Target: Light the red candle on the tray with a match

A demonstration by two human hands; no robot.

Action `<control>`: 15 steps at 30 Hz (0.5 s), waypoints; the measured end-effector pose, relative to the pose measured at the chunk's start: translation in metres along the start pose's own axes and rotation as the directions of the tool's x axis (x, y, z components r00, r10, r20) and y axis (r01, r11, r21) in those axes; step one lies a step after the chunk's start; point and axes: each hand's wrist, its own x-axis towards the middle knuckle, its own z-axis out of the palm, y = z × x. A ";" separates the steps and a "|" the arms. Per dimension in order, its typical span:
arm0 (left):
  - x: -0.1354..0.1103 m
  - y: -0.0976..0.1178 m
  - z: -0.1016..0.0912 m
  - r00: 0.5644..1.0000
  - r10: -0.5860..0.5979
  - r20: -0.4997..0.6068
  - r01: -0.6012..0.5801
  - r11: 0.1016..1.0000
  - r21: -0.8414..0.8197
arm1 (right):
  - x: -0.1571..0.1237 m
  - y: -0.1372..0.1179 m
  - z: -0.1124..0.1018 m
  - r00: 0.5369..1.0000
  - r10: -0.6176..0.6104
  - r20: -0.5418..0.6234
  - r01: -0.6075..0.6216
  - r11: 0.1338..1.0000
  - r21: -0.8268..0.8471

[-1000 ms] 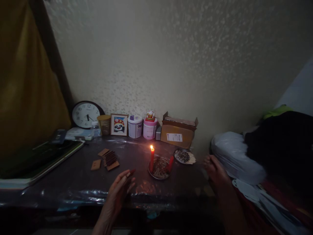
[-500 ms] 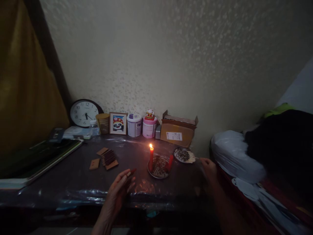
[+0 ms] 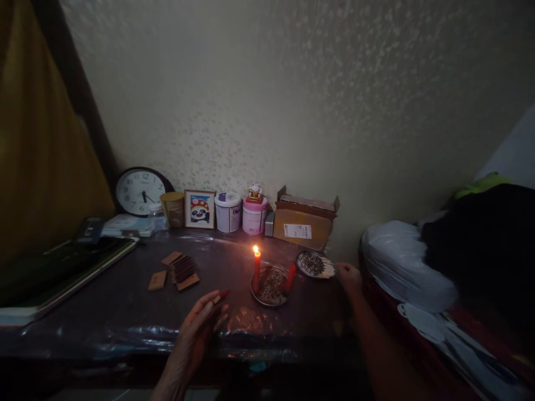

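Observation:
My left hand (image 3: 203, 314) is above the table's front edge, its thumb and index finger pinching a small tan and dark red piece (image 3: 221, 297) that looks like a matchbox. The other fingers hang loosely curled. To the far right, my right hand (image 3: 350, 275) is pinched at the rim of a round plate of matches (image 3: 314, 264), dark heads inward and pale sticks pointing right. A match seems to be in those fingertips, though it is barely visible. Between my hands, a lit red candle (image 3: 257, 271) stands upright in a metal dish (image 3: 271, 303); a shorter unlit red candle (image 3: 290, 279) leans on its right side.
Small tan and dark matchbox-like pieces (image 3: 183, 270) lie left of the dish. Along the wall stand a clock (image 3: 141, 192), a panda picture (image 3: 200, 209), lidded tubs (image 3: 228, 214) and a cardboard box (image 3: 305, 225). Bags (image 3: 401, 262) crowd the right side.
My right hand is slightly closer to the match plate's rim. The left hand keeps its grip with little movement. The whole view has shifted slightly.

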 end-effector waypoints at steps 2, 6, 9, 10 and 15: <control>0.000 0.000 -0.001 1.000 -0.007 -0.005 0.007 1.000 0.002 | 0.002 0.000 0.003 1.000 0.001 0.017 0.000 1.000 -0.019; 0.002 -0.002 -0.003 1.000 -0.015 -0.002 0.015 1.000 0.010 | 0.004 -0.004 0.006 0.999 -0.002 0.049 0.004 0.999 -0.037; 0.004 -0.002 -0.004 1.000 -0.024 -0.007 0.024 1.000 0.007 | 0.006 -0.009 0.006 0.998 -0.010 0.062 0.012 0.999 -0.032; 0.004 -0.002 -0.004 1.000 -0.027 -0.008 0.027 1.000 0.006 | 0.006 -0.011 0.006 0.998 -0.016 0.064 0.017 0.999 -0.027; 0.004 -0.002 -0.004 1.000 -0.030 0.004 0.030 1.000 0.005 | 0.008 -0.014 0.007 0.998 -0.042 0.042 0.041 0.999 0.002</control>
